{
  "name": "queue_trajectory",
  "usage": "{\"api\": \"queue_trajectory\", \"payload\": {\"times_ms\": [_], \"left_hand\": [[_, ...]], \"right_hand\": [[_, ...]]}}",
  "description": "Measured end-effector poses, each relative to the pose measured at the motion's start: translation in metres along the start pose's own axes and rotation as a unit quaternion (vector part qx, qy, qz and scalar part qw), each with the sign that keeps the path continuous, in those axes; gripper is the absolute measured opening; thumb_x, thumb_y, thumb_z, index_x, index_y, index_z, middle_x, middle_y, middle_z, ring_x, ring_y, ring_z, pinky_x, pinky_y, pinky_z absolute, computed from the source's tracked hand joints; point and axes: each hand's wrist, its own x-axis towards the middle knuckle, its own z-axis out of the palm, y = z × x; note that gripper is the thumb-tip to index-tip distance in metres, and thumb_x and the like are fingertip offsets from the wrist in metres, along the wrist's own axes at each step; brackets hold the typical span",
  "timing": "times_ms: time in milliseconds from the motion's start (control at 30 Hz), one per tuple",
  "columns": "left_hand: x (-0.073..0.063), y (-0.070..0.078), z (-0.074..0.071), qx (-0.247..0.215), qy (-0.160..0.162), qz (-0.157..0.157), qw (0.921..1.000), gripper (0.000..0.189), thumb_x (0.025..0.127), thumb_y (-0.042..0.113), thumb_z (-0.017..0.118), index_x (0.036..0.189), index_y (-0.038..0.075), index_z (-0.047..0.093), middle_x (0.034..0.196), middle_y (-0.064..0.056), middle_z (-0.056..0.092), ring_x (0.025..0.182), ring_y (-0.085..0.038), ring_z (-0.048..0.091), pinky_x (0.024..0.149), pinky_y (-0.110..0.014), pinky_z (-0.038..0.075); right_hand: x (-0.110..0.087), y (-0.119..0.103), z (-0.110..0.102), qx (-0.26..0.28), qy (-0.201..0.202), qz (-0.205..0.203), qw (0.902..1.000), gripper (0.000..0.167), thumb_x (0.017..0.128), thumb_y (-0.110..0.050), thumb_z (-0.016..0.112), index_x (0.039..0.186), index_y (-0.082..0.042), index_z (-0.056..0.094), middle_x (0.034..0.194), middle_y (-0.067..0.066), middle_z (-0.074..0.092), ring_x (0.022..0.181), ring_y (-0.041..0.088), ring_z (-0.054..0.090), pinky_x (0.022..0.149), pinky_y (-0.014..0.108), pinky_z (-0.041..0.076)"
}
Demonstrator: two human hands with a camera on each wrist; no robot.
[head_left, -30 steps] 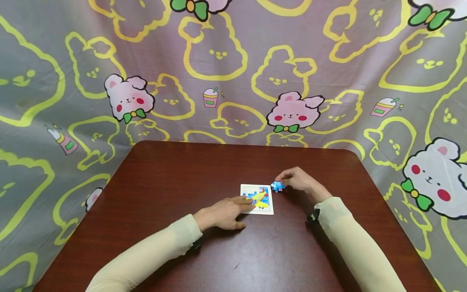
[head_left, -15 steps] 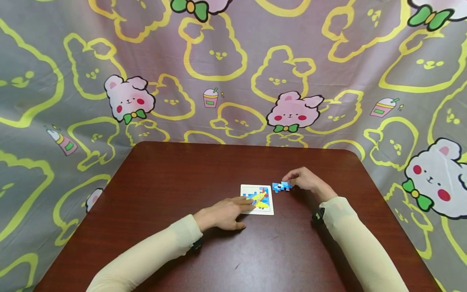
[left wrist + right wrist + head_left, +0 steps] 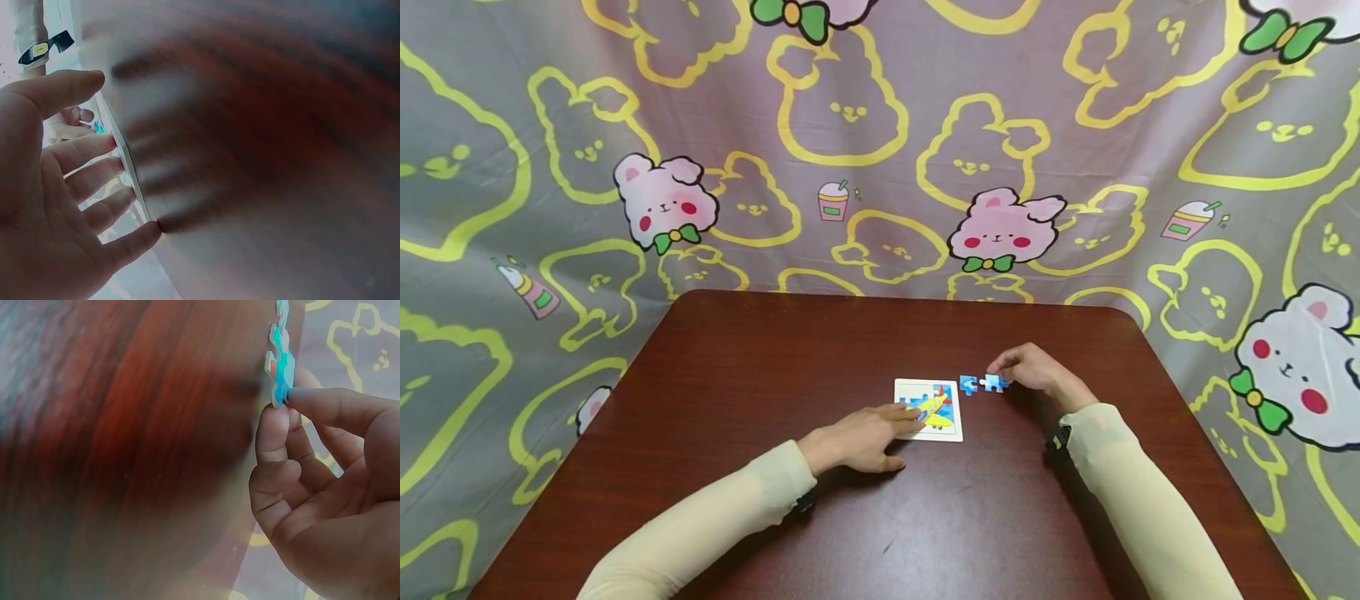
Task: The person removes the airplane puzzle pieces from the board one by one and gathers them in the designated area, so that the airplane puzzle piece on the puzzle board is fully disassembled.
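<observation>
Right at the grip, the right hand point(image 3: 1032, 368) has thumb and finger together, pinching a blue puzzle piece point(image 3: 994, 383) by its edge! The piece sits just below and left of the fingertips, one tab pointing left; whether its underside touches the table, I cannot tell. Just beside it on the left, a sliver of table between, a second blue piece point(image 3: 968, 384) lies flat. One step further left and toward the person comes the white-bordered puzzle board point(image 3: 943, 437), a yellow airplane with a red tail across blue sections, its upper right corner just beside that second piece. And across the board's left part lies the left hand point(image 3: 861, 437), fingers straight and apart, gripping nothing, fingertips resting on the board, thumb out on the tabletop! Back from the grip toward the person, a black wristband point(image 3: 1058, 442) peeks from under a cream sleeve point(image 3: 1142, 492). Dark red-brown wood grain all round: that's the table point(image 3: 790, 358), running on past the grip to its rounded far corners. Furthest out, a grey curtain point(image 3: 880, 192) hangs behind, covered in yellow-outlined bears and rosy-cheeked bunnies.
</observation>
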Motion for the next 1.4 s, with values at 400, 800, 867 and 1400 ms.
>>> {"api": "queue_trajectory", "payload": {"times_ms": [400, 800, 867, 1400], "left_hand": [[0.0, 0.0, 0.0, -0.003, -0.004, -0.001, 1.0, 0.066, 0.092, 0.042, 0.066, 0.151, 0.021, 0.046, 0.161, 0.003, 0.038, 0.15, -0.022, 0.035, 0.119, -0.039, 0.036], [0.001, -0.001, 0.0, -0.002, -0.002, 0.001, 1.0, 0.065, 0.092, 0.042, 0.066, 0.151, 0.021, 0.046, 0.161, 0.004, 0.038, 0.15, -0.022, 0.035, 0.118, -0.04, 0.038], [0.001, -0.001, 0.0, -0.003, -0.002, 0.0, 1.0, 0.065, 0.092, 0.041, 0.066, 0.151, 0.021, 0.046, 0.161, 0.004, 0.038, 0.15, -0.022, 0.035, 0.118, -0.04, 0.038], [0.002, -0.001, 0.001, -0.003, -0.007, -0.002, 1.0, 0.065, 0.092, 0.042, 0.065, 0.151, 0.021, 0.046, 0.161, 0.003, 0.037, 0.15, -0.022, 0.034, 0.119, -0.04, 0.037]], "right_hand": [[0.001, 0.003, -0.001, -0.011, 0.008, -0.005, 0.9999, 0.017, 0.093, -0.003, 0.062, 0.103, -0.003, 0.076, 0.096, 0.012, 0.075, 0.081, 0.02, 0.062, 0.075, 0.031, 0.051], [-0.001, -0.013, 0.006, 0.024, 0.007, -0.01, 0.9996, 0.02, 0.094, -0.008, 0.065, 0.111, -0.002, 0.073, 0.107, 0.016, 0.073, 0.084, 0.019, 0.064, 0.077, 0.031, 0.053], [0.0, -0.015, 0.007, 0.029, 0.006, -0.013, 0.9995, 0.02, 0.094, -0.008, 0.065, 0.111, -0.002, 0.073, 0.107, 0.016, 0.073, 0.084, 0.02, 0.064, 0.076, 0.031, 0.053], [0.004, -0.04, 0.025, 0.043, -0.01, -0.041, 0.9982, 0.019, 0.094, -0.01, 0.065, 0.11, -0.004, 0.074, 0.106, 0.015, 0.075, 0.09, 0.025, 0.069, 0.075, 0.037, 0.056]]}}
